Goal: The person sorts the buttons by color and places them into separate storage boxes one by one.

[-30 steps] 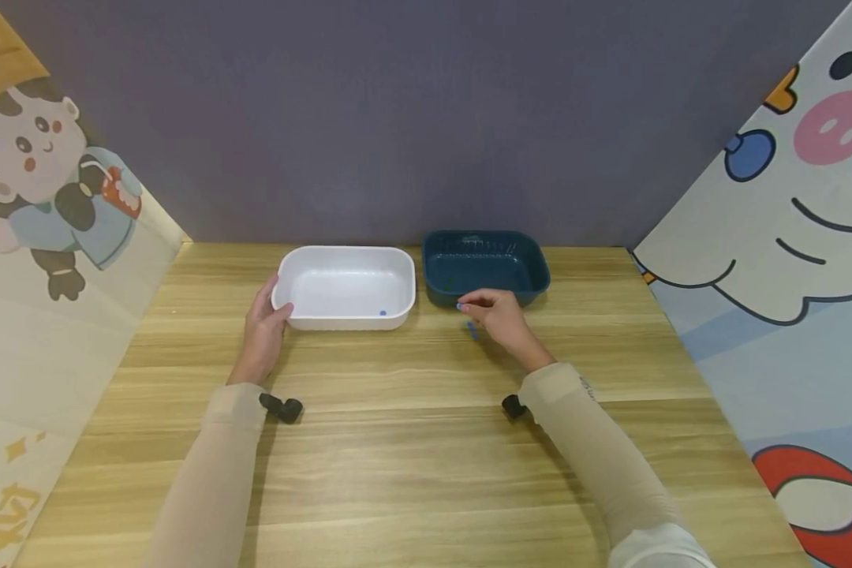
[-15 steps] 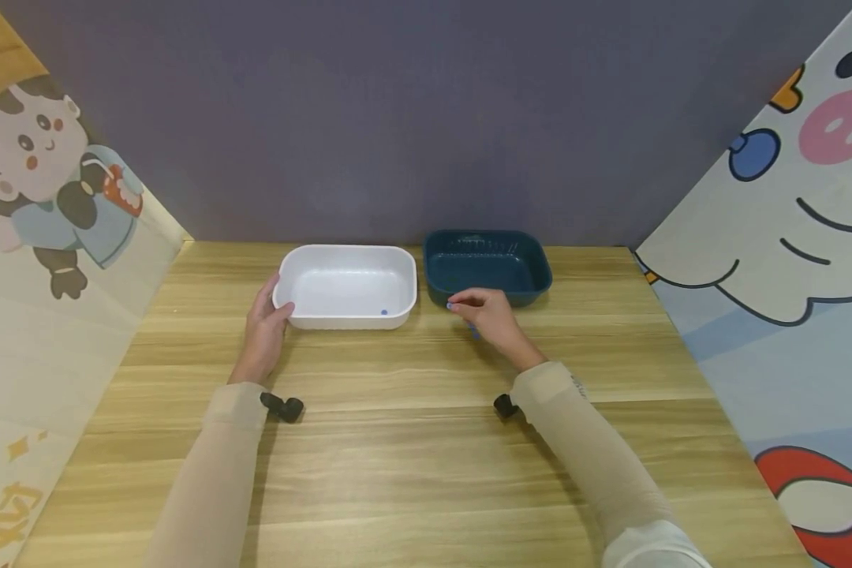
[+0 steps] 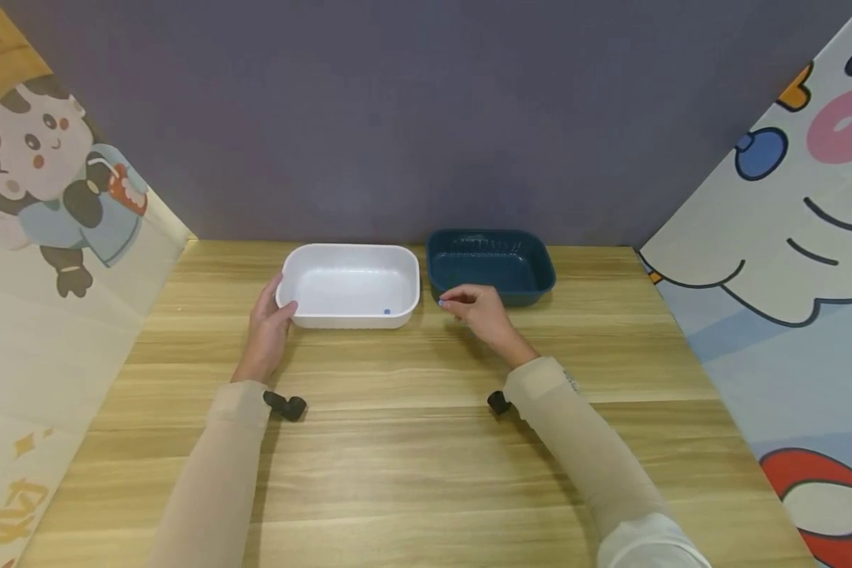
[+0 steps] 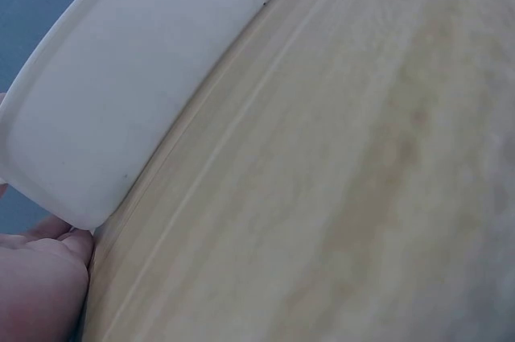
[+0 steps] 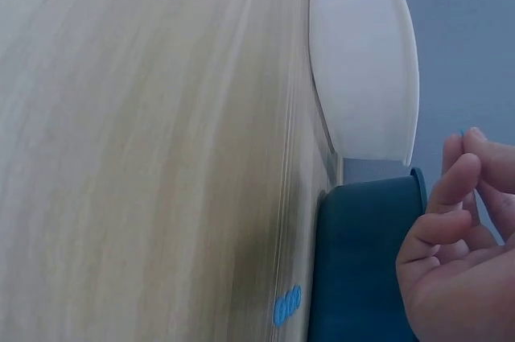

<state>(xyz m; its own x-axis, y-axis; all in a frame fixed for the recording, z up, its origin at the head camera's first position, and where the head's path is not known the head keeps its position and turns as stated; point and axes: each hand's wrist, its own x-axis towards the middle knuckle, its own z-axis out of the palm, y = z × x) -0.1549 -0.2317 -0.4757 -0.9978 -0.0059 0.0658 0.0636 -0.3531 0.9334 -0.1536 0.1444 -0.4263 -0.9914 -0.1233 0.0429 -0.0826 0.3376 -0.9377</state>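
Observation:
My left hand [image 3: 266, 333] holds the left end of a white plastic basin [image 3: 355, 322], the thumb over its near corner. Inside that basin, near the front right, lies a small blue round piece [image 3: 386, 312]. Between thumb and index finger my right hand [image 3: 486, 317] pinches another small blue piece [image 3: 442, 303], above the front left rim of a dark teal basin [image 3: 532, 299]. In the right wrist view, several blue round pieces [image 5: 287, 305] sit in a row on the table beside the teal basin; from the head, the right hand mostly hides them.
Both basins stand side by side at the back of the wooden table [image 3: 383, 457], close to a grey upright panel [image 3: 369, 118]. Cartoon-printed panels flank the table on the left [image 3: 50, 339] and right [image 3: 752, 315].
The right hand has moved left along the teal basin's front towards the white basin, carrying the small blue piece. My left hand keeps its hold on the white basin.

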